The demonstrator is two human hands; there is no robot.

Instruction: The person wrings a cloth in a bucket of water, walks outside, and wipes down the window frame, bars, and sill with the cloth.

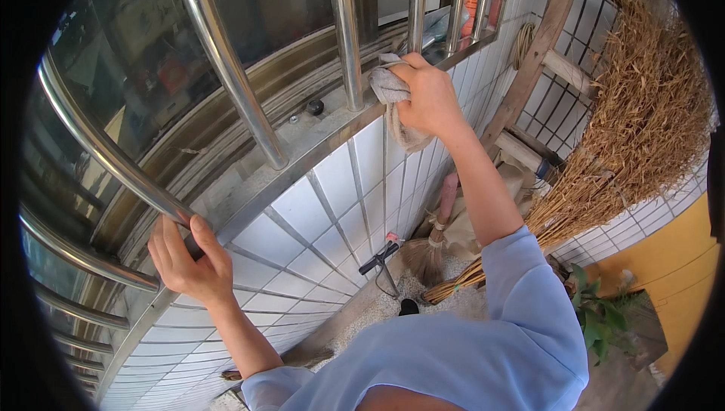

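My right hand [429, 93] grips a crumpled grey cloth [391, 85] against the metal ledge, close to the foot of a steel window bar [418, 8]. Part of the cloth hangs down over the white tiles [340, 170]. At the left, my left hand [190, 258] is wrapped around the lower end of another steel bar [122, 161], its thumb and fingers on either side. Between the hands, more bars rise from the dusty sill [249, 176], where a small black knob-like piece [315, 106] lies.
Behind the bars are window glass and an orange-red bottle [470, 3]. A wooden ladder [538, 54] leans at the right beside a large bundle of dried stalks [645, 99]. Below stand a straw broom [427, 255] and a black-handled pump-like tool [378, 259]. A leafy plant [603, 314] grows at lower right.
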